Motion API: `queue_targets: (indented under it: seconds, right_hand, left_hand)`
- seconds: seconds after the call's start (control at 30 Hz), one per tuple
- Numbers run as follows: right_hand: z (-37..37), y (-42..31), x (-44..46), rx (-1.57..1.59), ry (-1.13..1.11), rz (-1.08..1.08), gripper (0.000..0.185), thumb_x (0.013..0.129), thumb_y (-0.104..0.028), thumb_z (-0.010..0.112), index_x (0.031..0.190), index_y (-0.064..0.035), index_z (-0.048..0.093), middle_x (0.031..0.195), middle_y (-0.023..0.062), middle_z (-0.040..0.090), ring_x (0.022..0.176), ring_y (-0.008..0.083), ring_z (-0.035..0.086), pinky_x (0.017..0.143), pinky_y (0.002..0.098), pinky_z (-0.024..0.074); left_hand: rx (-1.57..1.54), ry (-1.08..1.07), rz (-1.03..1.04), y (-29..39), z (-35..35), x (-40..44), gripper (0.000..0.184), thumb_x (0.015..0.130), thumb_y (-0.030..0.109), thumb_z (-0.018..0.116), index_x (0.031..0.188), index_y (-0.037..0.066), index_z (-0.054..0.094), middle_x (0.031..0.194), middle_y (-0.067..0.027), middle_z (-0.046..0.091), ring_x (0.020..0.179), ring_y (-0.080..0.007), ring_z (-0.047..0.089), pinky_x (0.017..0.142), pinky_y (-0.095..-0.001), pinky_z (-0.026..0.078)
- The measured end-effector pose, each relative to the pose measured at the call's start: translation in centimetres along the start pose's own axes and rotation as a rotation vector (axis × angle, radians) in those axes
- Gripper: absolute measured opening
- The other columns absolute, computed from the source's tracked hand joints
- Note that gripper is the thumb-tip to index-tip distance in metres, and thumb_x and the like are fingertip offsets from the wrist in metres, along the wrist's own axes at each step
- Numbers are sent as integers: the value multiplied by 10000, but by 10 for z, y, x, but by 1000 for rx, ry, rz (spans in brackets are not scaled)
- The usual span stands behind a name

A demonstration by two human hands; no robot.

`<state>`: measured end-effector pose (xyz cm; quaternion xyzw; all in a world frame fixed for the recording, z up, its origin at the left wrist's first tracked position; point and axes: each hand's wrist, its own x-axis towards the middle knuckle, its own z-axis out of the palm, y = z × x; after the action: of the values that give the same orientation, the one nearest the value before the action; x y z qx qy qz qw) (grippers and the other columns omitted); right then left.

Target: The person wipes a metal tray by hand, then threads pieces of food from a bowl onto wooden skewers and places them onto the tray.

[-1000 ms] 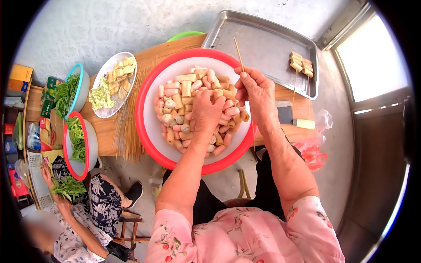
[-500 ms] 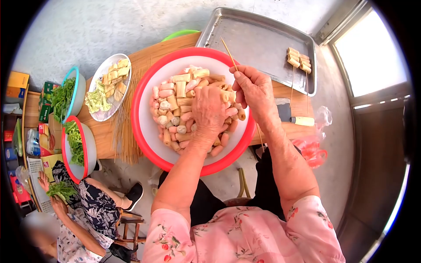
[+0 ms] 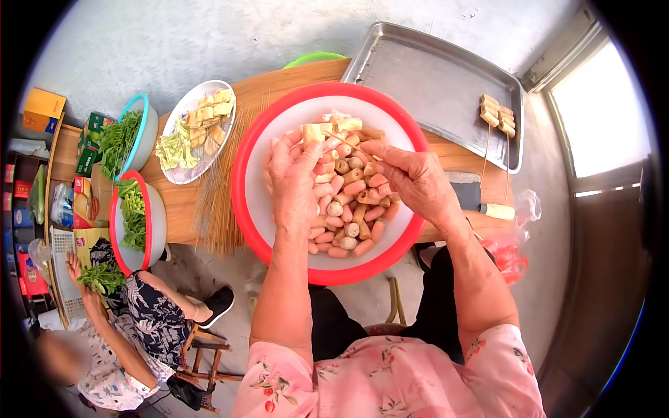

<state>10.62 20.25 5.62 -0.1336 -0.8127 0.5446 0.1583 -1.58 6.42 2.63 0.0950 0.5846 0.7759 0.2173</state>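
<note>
My left hand (image 3: 293, 177), over the left part of the red-rimmed white basin (image 3: 241, 181), is closed on a pale yellow rolled piece of food (image 3: 316, 132). My right hand (image 3: 417, 180) pinches a thin wooden skewer (image 3: 343, 141), which points left with its tip close to the roll. Whether the tip has entered the roll I cannot tell. Below both hands the basin holds many pink sausage pieces (image 3: 354, 188), brown rolls and pale balls.
Two filled skewers (image 3: 490, 110) lie on the metal tray (image 3: 432, 83). A cleaver (image 3: 496, 210) rests at the right. Loose skewers (image 3: 219, 209), a plate of cut vegetables (image 3: 182, 174) and two basins of greens (image 3: 132, 230) are leftward. A seated person (image 3: 153, 313) holds greens.
My left hand has come up out of the pile with the yellow roll. My right hand has lowered the skewer from upright to nearly level, toward the roll. The view has shifted slightly.
</note>
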Motion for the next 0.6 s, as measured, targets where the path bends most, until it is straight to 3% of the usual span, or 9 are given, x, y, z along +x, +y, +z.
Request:
queue_targets:
  seconds: [0.1,0.17,0.4,0.5,0.6]
  right_hand:
    - [3,6,-1,-3,-21,1,246,859,-65,578,1097,-72,642,756,143,640,638,139,653,552,298,507]
    - [6,13,3,-94,0,-63,252,859,-51,563,1093,-88,647,735,161,630,626,173,649,568,311,509]
    - [13,16,8,-105,-2,-149,265,859,-47,550,1101,-96,644,758,177,634,632,251,631,613,327,510]
    - [10,12,8,-77,-10,-114,262,859,-51,552,1101,-90,644,754,173,638,636,235,632,615,322,509]
    - [6,7,6,-88,-87,55,255,860,-52,557,1097,-83,646,759,174,643,640,228,635,616,319,507]
  left_hand:
    - [-55,27,21,-2,-6,3,211,885,137,592,1058,18,571,882,-11,569,732,-68,491,619,-189,463]
    - [-221,28,-113,5,-7,4,200,867,123,614,1026,9,576,894,-14,559,725,-69,489,629,-185,453]
    - [-228,83,-72,-2,-9,12,197,865,89,591,1034,-9,570,864,-61,614,699,-83,531,619,-197,427]
    - [-241,97,-83,-2,-10,15,195,861,89,595,1027,-10,570,857,-65,616,695,-84,532,613,-196,430]
    - [-264,87,-74,-2,-11,14,188,856,87,601,1016,-7,572,857,-72,618,685,-86,535,607,-197,435]
